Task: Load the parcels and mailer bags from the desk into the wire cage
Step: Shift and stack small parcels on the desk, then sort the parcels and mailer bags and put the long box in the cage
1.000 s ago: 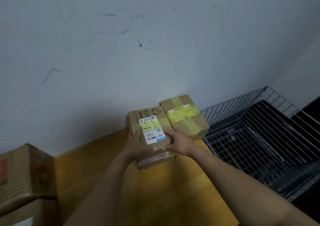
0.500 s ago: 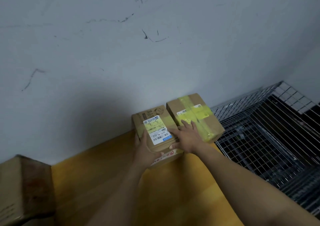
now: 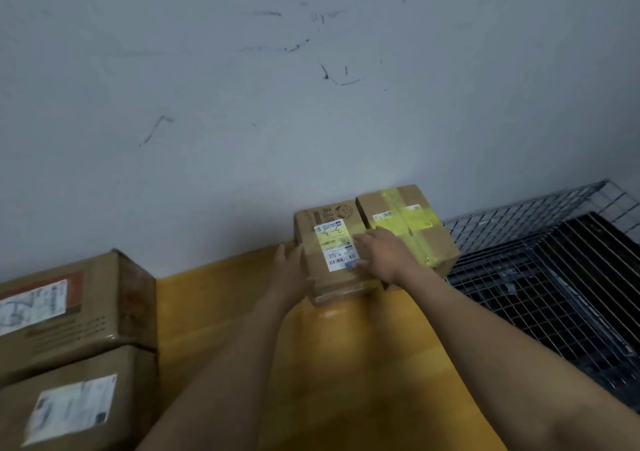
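A small cardboard parcel with a white label (image 3: 327, 216) stands at the far end of the yellow desk (image 3: 225, 312), against the wall. A second parcel, crossed with yellow tape (image 3: 412, 213), touches its right side. My left hand (image 3: 289, 270) presses flat on the labelled parcel's left side. My right hand (image 3: 384, 256) lies over its top right edge, fingers reaching the seam between the two parcels and thumb on the label. The wire cage (image 3: 540, 277) stands lower, right of the desk, with dark contents I cannot make out.
Two large brown cartons are stacked at the desk's left end, the upper one (image 3: 69, 305) above the lower one (image 3: 76, 402). A scuffed grey wall (image 3: 311, 121) closes off the back. The taped parcel overhangs the desk's right edge beside the cage.
My right hand slid from the labelled parcel's front up over its top right edge. My left hand shifted onto its left side. Both parcels stay side by side against the wall.
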